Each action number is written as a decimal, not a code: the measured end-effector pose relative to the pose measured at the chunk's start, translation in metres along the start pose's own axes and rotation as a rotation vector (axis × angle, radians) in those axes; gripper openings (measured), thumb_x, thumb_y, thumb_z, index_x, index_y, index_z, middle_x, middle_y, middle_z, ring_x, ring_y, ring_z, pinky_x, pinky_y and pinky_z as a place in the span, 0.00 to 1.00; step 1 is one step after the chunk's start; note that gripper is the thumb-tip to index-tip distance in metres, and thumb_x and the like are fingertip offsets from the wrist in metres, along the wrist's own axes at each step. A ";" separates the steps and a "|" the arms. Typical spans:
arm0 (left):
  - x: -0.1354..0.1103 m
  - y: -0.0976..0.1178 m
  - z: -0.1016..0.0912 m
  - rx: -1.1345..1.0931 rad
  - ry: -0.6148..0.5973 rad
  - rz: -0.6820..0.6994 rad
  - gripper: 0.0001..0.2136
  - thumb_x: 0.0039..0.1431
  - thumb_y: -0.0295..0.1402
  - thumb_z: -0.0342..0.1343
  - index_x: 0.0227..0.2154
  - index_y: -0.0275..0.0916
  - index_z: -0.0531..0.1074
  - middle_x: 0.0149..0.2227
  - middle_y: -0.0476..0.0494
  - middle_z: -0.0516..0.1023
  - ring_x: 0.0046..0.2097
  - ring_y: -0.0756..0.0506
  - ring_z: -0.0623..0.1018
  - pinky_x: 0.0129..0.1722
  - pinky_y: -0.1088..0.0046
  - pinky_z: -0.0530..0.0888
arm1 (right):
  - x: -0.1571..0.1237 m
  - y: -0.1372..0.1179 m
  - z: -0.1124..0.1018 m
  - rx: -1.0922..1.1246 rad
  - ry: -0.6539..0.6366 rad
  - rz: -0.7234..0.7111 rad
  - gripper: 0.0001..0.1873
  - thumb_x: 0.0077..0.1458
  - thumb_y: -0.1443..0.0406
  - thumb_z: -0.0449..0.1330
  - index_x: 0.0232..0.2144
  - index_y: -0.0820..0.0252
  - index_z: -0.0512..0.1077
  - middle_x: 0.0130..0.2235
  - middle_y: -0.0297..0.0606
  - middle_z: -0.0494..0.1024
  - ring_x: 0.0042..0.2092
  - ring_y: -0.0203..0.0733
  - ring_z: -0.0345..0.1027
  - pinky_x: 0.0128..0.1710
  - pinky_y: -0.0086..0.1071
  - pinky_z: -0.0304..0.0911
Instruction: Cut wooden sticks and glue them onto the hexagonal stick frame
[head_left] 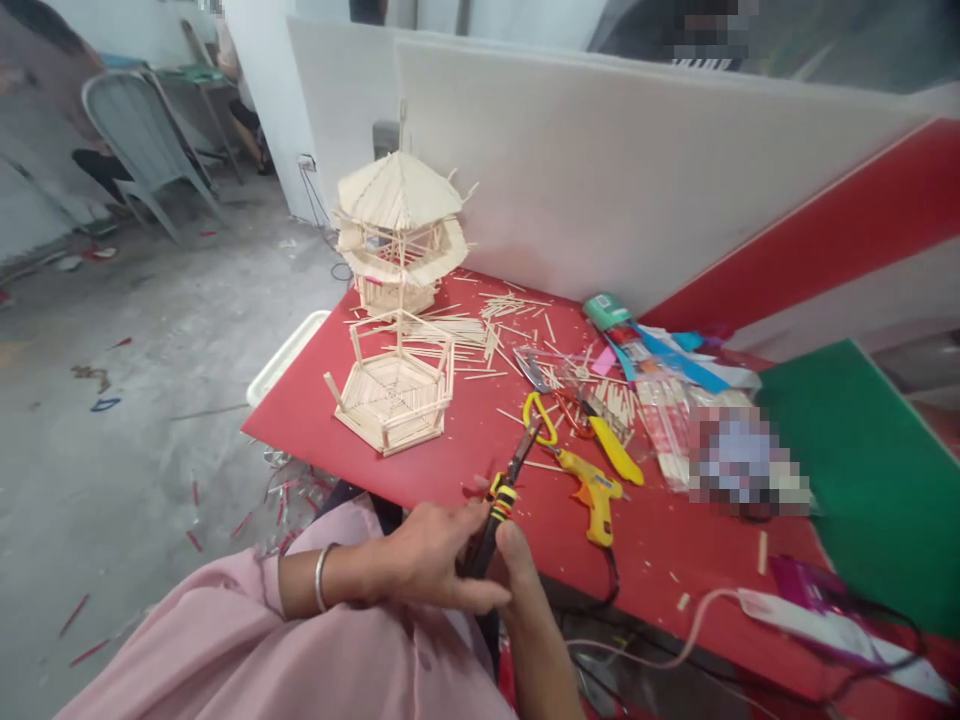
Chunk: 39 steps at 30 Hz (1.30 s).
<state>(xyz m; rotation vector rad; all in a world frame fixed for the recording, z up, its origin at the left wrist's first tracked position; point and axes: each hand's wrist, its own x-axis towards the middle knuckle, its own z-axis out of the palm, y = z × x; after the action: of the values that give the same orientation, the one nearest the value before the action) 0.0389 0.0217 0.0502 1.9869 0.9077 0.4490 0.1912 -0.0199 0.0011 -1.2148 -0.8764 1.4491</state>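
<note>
My left hand [427, 555] and my right hand [516, 555] meet at the near edge of the red table [480, 440]. Both close around the black and yellow handles of a pair of cutters [501, 510], whose tip points up and away toward the table's middle. A silver bangle sits on my left wrist. Beyond the cutters lie a yellow glue gun [592, 490] and yellow-handled scissors [544, 420]. Farther left stand a hexagonal stick tray [394, 395] and a two-tier stick pavilion [397, 230].
Loose sticks [480, 335] litter the table's middle. Stick packets [660, 400], coloured paper and a green sheet [862, 470] lie right. A power strip with cables [817, 625] sits near the front edge. White boards stand behind. A grey chair [139, 135] stands far left.
</note>
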 end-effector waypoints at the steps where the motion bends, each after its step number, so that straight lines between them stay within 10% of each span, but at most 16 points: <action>1: -0.003 0.003 -0.005 0.033 -0.040 0.064 0.25 0.50 0.50 0.64 0.44 0.38 0.70 0.34 0.46 0.77 0.32 0.46 0.75 0.31 0.74 0.70 | 0.000 0.000 0.004 0.100 -0.044 0.047 0.32 0.58 0.40 0.51 0.53 0.53 0.67 0.42 0.42 0.77 0.40 0.47 0.75 0.38 0.40 0.71; 5: -0.012 0.002 -0.016 0.048 -0.111 0.269 0.25 0.56 0.56 0.57 0.43 0.38 0.73 0.36 0.40 0.79 0.36 0.44 0.78 0.35 0.73 0.72 | 0.004 -0.007 0.010 0.251 -0.073 0.108 0.35 0.50 0.37 0.58 0.52 0.51 0.67 0.40 0.39 0.75 0.37 0.44 0.72 0.33 0.36 0.68; 9: -0.024 -0.025 -0.021 -0.024 -0.009 0.324 0.18 0.66 0.46 0.51 0.44 0.37 0.76 0.34 0.40 0.81 0.34 0.47 0.79 0.35 0.75 0.72 | 0.012 -0.021 -0.001 -0.163 0.073 0.081 0.31 0.49 0.41 0.61 0.47 0.54 0.67 0.33 0.33 0.73 0.29 0.38 0.66 0.30 0.32 0.64; 14: -0.042 -0.089 -0.041 0.374 0.722 0.068 0.10 0.65 0.36 0.54 0.38 0.38 0.78 0.36 0.39 0.81 0.37 0.45 0.80 0.39 0.71 0.75 | 0.018 -0.030 -0.018 -1.023 0.302 0.135 0.43 0.49 0.40 0.60 0.58 0.62 0.64 0.36 0.41 0.77 0.39 0.49 0.73 0.38 0.38 0.65; 16: -0.046 -0.112 -0.052 0.586 0.833 -0.040 0.10 0.64 0.37 0.55 0.39 0.38 0.79 0.38 0.38 0.80 0.40 0.42 0.80 0.41 0.68 0.76 | 0.022 -0.029 -0.019 -1.226 0.289 0.134 0.45 0.52 0.40 0.57 0.61 0.66 0.63 0.40 0.46 0.78 0.44 0.53 0.74 0.41 0.39 0.65; 20: -0.046 -0.134 -0.073 0.752 0.704 -0.120 0.14 0.66 0.39 0.53 0.48 0.39 0.76 0.51 0.37 0.77 0.45 0.42 0.80 0.34 0.72 0.75 | 0.034 -0.024 -0.012 -1.461 0.254 0.046 0.38 0.59 0.42 0.53 0.60 0.64 0.65 0.46 0.50 0.78 0.46 0.53 0.74 0.39 0.37 0.64; 26: -0.037 -0.142 -0.079 0.733 0.581 0.010 0.12 0.68 0.37 0.49 0.41 0.41 0.78 0.45 0.42 0.80 0.45 0.45 0.80 0.39 0.73 0.76 | 0.041 -0.017 -0.013 -1.612 0.375 -0.240 0.27 0.64 0.48 0.50 0.49 0.63 0.75 0.44 0.50 0.77 0.46 0.51 0.69 0.44 0.39 0.60; 33: -0.030 -0.140 -0.070 0.688 0.642 0.086 0.10 0.67 0.36 0.53 0.40 0.39 0.78 0.41 0.41 0.81 0.42 0.45 0.81 0.41 0.72 0.76 | 0.051 -0.027 -0.001 -1.216 0.394 -0.475 0.20 0.64 0.51 0.54 0.46 0.55 0.78 0.41 0.42 0.77 0.45 0.47 0.69 0.48 0.41 0.63; 39: -0.030 -0.143 -0.068 0.651 0.673 0.094 0.09 0.66 0.35 0.54 0.41 0.39 0.78 0.42 0.41 0.81 0.43 0.44 0.81 0.42 0.71 0.76 | 0.113 -0.056 0.032 -1.095 0.299 -0.511 0.22 0.60 0.53 0.60 0.52 0.55 0.75 0.41 0.41 0.75 0.46 0.47 0.69 0.49 0.39 0.64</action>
<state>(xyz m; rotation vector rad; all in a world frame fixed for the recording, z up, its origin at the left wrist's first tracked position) -0.0832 0.0874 -0.0313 2.5186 1.5222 1.0133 0.1754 0.1052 0.0348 -1.7247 -1.6937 0.2860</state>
